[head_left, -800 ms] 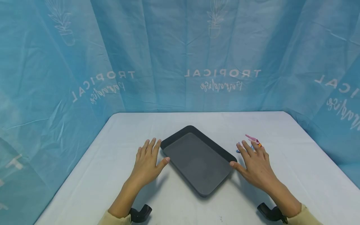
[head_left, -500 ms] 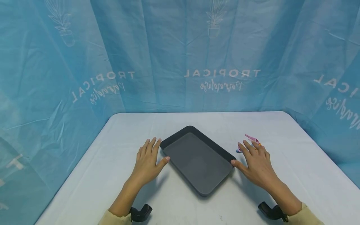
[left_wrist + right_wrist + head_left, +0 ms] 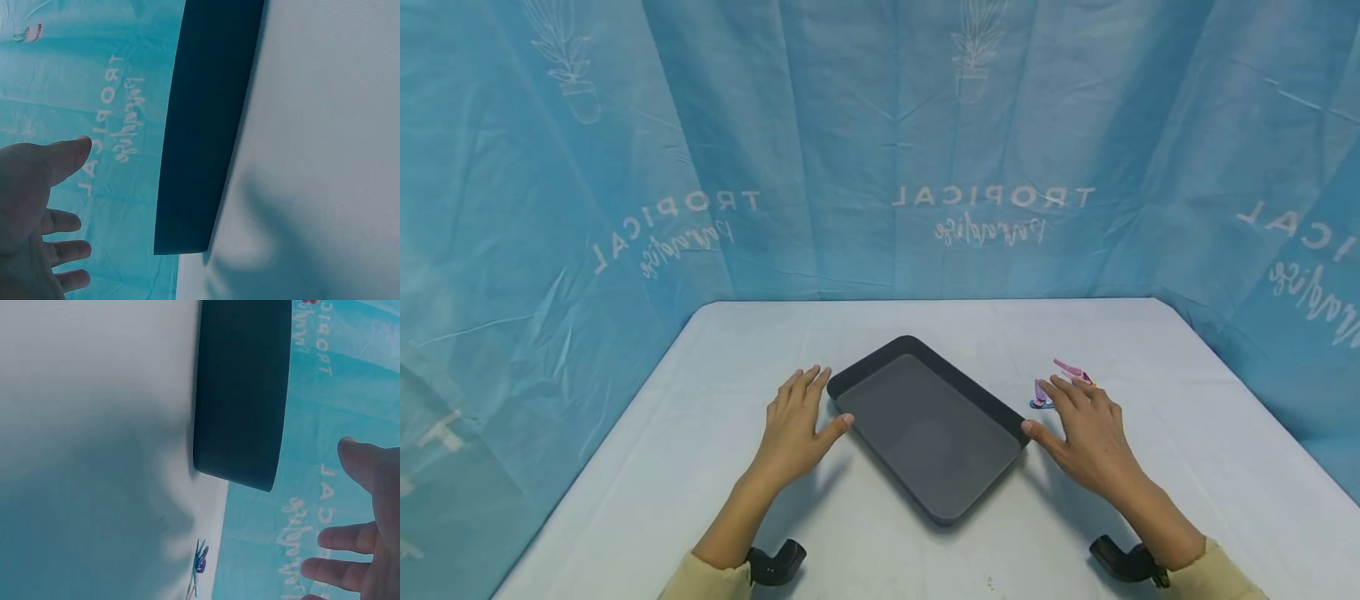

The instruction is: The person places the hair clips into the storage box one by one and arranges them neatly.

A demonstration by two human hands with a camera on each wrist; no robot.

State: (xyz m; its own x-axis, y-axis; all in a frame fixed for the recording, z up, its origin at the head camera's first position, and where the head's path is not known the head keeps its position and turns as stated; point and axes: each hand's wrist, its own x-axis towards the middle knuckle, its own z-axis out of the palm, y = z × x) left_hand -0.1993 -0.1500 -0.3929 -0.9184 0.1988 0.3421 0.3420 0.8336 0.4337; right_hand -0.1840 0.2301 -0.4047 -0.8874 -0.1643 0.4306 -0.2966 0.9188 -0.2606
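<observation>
A dark grey rectangular tray (image 3: 932,442) lies at an angle on the white table, with nothing in it. To its left hovers my left hand (image 3: 793,429), fingers extended and thumb pointing towards the tray's side. My right hand (image 3: 1086,437) is at the tray's right corner, its thumb close to the rim; the head view does not settle whether they touch. In the right wrist view a gap separates the thumb from the tray wall (image 3: 244,394). Small slim coloured pieces, pink (image 3: 1066,367) and blue (image 3: 1039,404) among them, lie beyond the right fingers, which partly hide them.
A white cloth covers the table (image 3: 625,500). Blue printed curtains (image 3: 850,150) hang behind it and along both sides. Each wrist carries a black camera mount (image 3: 777,562). Shadows of the hands fall on the cloth.
My right hand has shifted slightly right, its fingers bending a little more, and more of the blue and purple pieces shows. The left hand and the tray stay nearly still.
</observation>
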